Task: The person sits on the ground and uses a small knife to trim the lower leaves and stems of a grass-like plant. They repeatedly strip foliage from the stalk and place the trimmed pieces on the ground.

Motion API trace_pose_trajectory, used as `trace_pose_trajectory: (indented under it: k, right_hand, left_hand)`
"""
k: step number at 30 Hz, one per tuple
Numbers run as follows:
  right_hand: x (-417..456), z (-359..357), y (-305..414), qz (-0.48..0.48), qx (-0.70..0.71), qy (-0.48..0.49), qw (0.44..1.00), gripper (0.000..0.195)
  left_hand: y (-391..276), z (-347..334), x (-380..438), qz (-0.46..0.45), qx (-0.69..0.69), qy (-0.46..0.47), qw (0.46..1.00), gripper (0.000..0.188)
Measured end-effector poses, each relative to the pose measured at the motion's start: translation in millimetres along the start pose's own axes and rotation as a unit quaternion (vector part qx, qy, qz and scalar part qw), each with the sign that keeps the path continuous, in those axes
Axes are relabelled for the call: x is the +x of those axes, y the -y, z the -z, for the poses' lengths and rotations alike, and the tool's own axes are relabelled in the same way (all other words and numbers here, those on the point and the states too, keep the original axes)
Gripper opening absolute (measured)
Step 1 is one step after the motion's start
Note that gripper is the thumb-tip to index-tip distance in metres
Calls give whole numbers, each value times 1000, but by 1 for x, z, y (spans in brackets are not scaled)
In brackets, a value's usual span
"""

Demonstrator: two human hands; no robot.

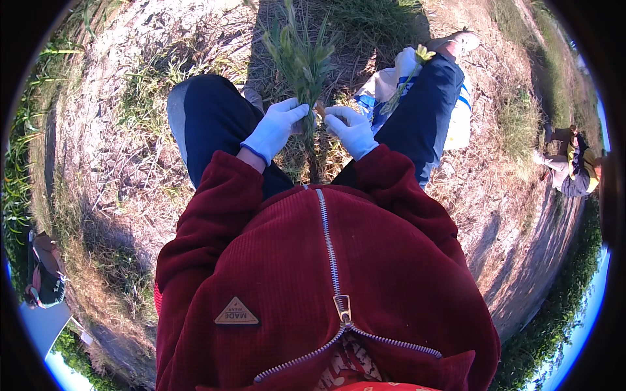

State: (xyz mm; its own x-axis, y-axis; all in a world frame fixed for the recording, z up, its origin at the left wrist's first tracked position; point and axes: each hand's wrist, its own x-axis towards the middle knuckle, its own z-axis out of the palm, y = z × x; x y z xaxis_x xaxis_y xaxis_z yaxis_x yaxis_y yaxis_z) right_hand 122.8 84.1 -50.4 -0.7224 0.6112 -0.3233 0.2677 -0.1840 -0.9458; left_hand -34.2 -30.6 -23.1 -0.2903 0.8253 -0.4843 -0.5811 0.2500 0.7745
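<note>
My left hand, in a white glove with a blue cuff, grips a bundle of green grass stalks with bushy seed heads. The bundle stands between my knees, heads pointing away from me, stems running back towards my jacket. My right hand, gloved too, is close beside the stems with its fingers bent. A small brown strip shows between its fingertips and the bundle; whether the fingers hold it is unclear. Beyond that hand, a loose stalk with a pale yellow-green head rests by my right knee.
A white and blue sack lies under and beside my right leg. Dry straw and tufts of grass cover the ground. One person is low to the ground far right, another far left. Tall green plants line the left.
</note>
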Motion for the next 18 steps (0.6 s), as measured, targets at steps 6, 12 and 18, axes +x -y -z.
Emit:
trace_pose_trajectory:
  k: [6,12,18]
  right_hand:
    - [1,-2,1,20,41,-21,999,35]
    - [-1,-4,21,22,78,-26,996,40]
    - [1,-11,32,-3,71,-54,996,35]
  left_hand:
    - [4,4,2,9,-9,17,1000,23]
    - [1,2,-1,22,9,59,998,28]
    - [8,5,6,43,54,79,994,27]
